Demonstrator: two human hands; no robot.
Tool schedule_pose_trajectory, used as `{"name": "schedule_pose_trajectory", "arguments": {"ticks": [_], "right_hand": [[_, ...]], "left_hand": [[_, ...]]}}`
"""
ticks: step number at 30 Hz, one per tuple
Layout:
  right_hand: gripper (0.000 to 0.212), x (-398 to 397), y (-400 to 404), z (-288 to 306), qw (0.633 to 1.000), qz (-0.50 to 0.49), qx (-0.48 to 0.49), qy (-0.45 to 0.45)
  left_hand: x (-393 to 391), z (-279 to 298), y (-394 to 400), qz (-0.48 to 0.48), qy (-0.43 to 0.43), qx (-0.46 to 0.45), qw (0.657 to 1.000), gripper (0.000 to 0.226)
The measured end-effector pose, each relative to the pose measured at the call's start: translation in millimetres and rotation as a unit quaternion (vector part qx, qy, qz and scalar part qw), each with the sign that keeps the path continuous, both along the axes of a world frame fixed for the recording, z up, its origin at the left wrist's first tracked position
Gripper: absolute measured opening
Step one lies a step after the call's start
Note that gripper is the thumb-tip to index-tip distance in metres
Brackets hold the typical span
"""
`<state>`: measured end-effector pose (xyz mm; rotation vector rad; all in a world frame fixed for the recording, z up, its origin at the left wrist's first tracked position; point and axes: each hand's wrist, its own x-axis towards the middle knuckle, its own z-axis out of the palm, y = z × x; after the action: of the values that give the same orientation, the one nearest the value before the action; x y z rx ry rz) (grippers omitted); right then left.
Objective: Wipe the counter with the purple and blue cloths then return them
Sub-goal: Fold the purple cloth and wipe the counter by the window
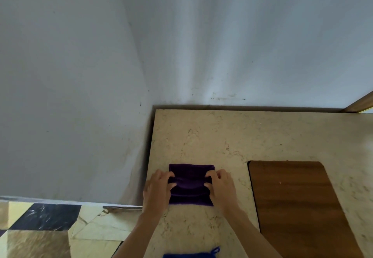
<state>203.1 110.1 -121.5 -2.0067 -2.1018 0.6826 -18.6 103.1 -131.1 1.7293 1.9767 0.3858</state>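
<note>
A folded purple cloth (190, 185) lies flat on the beige stone counter (222, 132), close to its left edge. My left hand (158, 191) pinches the cloth's left side and my right hand (221, 188) pinches its right side, bunching the middle into ridges. At the bottom edge of the view, between my forearms, the top of a blue cloth (191, 254) with a small hanging loop rests on the counter; most of it is cut off.
A dark wooden board (298, 207) lies on the counter to the right of the purple cloth. Grey walls meet at the counter's far left corner. Left of the counter, the tiled floor (50, 229) lies far below. A wooden frame (361, 104) shows at far right.
</note>
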Motion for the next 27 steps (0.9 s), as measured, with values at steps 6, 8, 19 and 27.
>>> {"name": "schedule_pose_trajectory", "arguments": {"ticks": [6,8,19,27], "right_hand": [[0.022,9.1,-6.4,32.2,0.985,-0.043,-0.045,0.161],[0.019,14.2,-10.6,46.8,0.977,-0.049,-0.054,0.202],[0.021,44.7,-63.2,137.3,0.934,-0.089,-0.029,0.344],[0.037,93.2,-127.0,180.5,0.876,-0.125,-0.023,0.465]], "left_hand": [[8.0,21.1,-2.2,0.032,-0.113,-0.004,0.993,0.024],[11.6,36.0,-6.0,0.043,-0.157,0.001,0.987,0.022],[29.9,140.3,-53.1,0.038,-0.303,0.031,0.952,0.038],[65.0,195.3,-101.0,0.003,-0.386,-0.001,0.922,0.031]]}}
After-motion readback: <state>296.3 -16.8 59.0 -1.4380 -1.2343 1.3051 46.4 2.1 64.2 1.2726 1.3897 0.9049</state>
